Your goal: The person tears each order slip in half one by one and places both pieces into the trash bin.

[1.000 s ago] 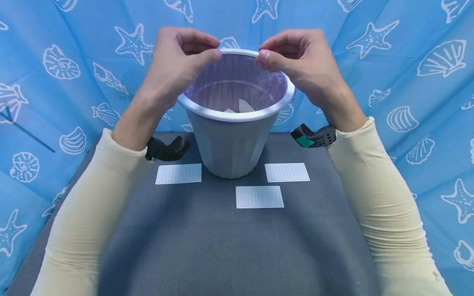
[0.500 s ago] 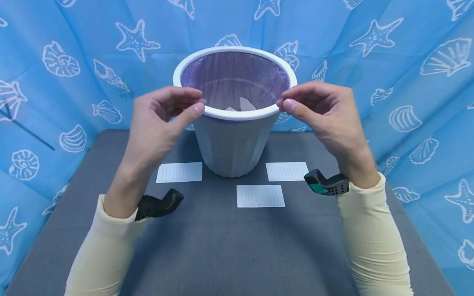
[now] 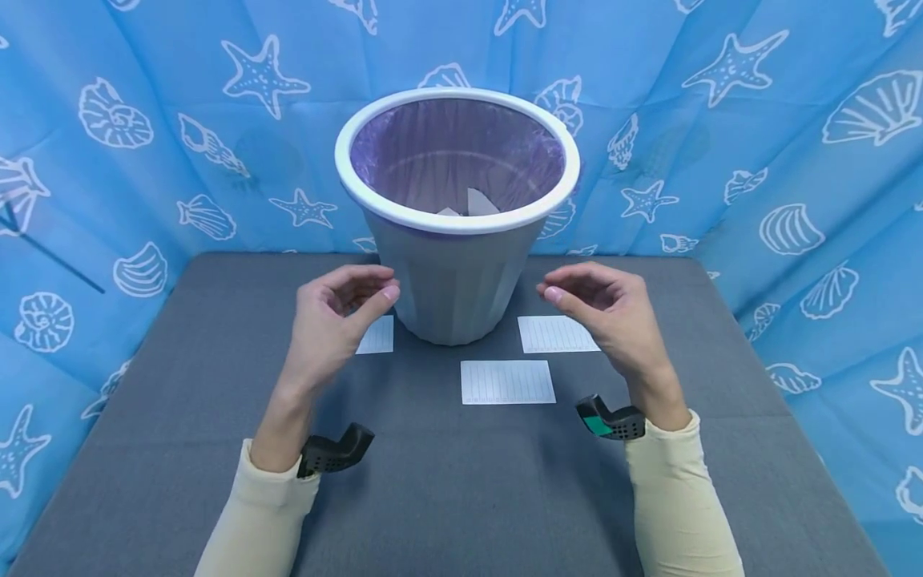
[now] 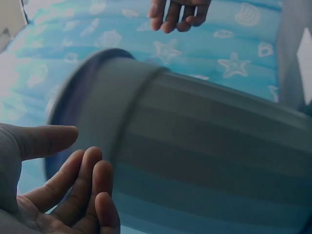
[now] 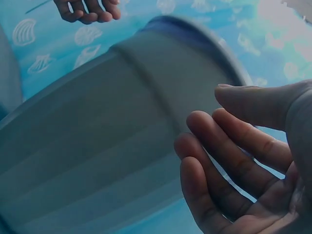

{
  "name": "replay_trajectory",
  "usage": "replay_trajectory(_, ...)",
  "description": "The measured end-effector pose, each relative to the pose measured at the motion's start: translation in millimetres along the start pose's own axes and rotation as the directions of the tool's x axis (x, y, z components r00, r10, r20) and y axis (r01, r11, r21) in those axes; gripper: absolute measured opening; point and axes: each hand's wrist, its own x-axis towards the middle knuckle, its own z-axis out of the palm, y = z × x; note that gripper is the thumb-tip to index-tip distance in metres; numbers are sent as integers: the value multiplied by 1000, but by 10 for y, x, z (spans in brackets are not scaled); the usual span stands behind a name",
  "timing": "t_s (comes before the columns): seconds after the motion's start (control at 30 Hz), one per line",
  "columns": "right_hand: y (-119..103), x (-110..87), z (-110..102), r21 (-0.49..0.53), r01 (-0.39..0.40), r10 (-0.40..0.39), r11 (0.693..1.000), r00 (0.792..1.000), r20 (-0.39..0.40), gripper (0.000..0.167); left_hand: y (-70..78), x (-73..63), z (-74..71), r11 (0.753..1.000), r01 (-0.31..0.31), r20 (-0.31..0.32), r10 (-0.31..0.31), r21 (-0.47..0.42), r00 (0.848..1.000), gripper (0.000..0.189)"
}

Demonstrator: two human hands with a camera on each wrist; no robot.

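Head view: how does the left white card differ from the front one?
Visibility: the left card is partly hidden behind the left hand; the front card shows whole.
Position: the left card lies left of the base of the bin; the front card lies nearer the camera, slightly right of the bin's middle.
Shared: both are white, ruled and flat on the grey table.

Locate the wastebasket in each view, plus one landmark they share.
Head: the wastebasket stands upright, upper centre.
Left wrist: the wastebasket fills the centre and lower right, appearing sideways, open end leftward.
Right wrist: the wastebasket spans left to centre, appearing slanted, open end toward upper right.
Shared landmark: the blue seashell-print curtain behind it.
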Motion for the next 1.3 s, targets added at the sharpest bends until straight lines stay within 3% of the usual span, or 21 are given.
replay_trajectory(0.13,205,-80,13,-57,-58,58,997,998,1,21,-189,-36,71,998,36,17,-35,-44,999,27)
replay_trajectory(0.27,331,-132,25,-43,-108,108,993,994,2,23,-327,-42,143,995,78,43,-76,-63,996,28)
replay_trajectory(0.5,424,-146,29,-60,-132,133,989,991,17,24,-440,-49,210,990,124,73,-119,-66,990,27)
replay_trajectory(0.73,505,-146,6,-98,-203,208,974,977,41,25,-565,-77,318,989,141,98,-135,-47,986,27)
replay_trajectory(0.9,609,-137,-27,-134,-278,290,951,954,74,26,-677,-104,472,985,163,136,-156,-46,978,26)
replay_trajectory(1.1,802,-132,-59,-180,-349,375,920,917,134,28,-836,-145,638,976,217,220,-212,0,952,32)
replay_trajectory(1.3,972,-127,-63,-250,-371,424,894,882,206,34,-990,-192,772,972,228,288,-234,55,929,39)
